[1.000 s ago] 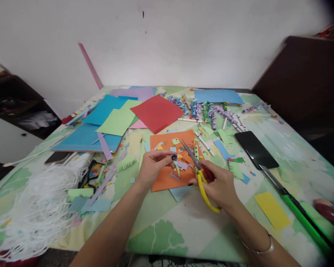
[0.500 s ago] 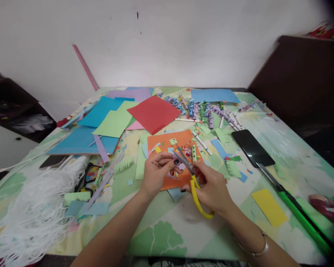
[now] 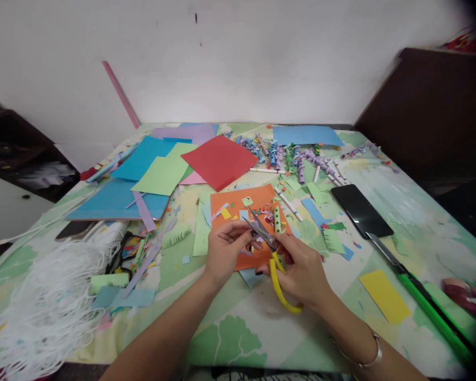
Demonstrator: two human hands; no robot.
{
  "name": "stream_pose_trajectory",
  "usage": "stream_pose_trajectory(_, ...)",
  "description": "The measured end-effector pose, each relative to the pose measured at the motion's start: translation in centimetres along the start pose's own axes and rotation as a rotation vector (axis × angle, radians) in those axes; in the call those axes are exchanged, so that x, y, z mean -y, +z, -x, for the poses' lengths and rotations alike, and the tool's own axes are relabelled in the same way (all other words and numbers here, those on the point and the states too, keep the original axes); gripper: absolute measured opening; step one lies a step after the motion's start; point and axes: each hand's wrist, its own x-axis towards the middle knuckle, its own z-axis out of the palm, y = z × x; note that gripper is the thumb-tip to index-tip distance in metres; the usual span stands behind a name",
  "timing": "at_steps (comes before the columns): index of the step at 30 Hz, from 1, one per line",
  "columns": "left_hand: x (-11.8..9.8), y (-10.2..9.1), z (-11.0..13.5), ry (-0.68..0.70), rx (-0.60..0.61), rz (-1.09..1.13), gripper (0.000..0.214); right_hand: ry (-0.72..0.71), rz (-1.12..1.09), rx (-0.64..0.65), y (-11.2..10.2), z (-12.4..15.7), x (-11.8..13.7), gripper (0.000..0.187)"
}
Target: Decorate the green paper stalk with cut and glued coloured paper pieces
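Observation:
My right hand (image 3: 303,264) is closed around yellow-handled scissors (image 3: 276,270), their narrow blades slightly apart and pointing up and left. The blades reach across the fingertips of my left hand (image 3: 227,248). That hand's thumb and fingers are pinched on what looks like a small piece of paper, mostly hidden by the fingers and blades. Below both hands lies an orange sheet (image 3: 218,205), strewn with tiny coloured paper scraps. A green paper tube with dark dots (image 3: 277,219) rests on its right side.
A red sheet (image 3: 219,162), blue and green sheets lie at the back left. Several decorated paper rolls (image 3: 300,169) are behind the orange sheet. To the right are a black phone (image 3: 360,210), a green-handled knife-like tool (image 3: 416,288) and yellow paper (image 3: 384,296). White cord (image 3: 51,307) is heaped left.
The scissors have shifted slightly left, with their blade tips now further over my left fingertips. My left hand has moved slightly right. The things on the table look unchanged.

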Motion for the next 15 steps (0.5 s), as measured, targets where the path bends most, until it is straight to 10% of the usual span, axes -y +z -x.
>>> stream_pose_trajectory(15,-0.59,-0.60,-0.29,0.053,-0.021,-0.023,0.015,-0.063,-0.057,-0.077,-0.16,-0.13,-0.03,0.035)
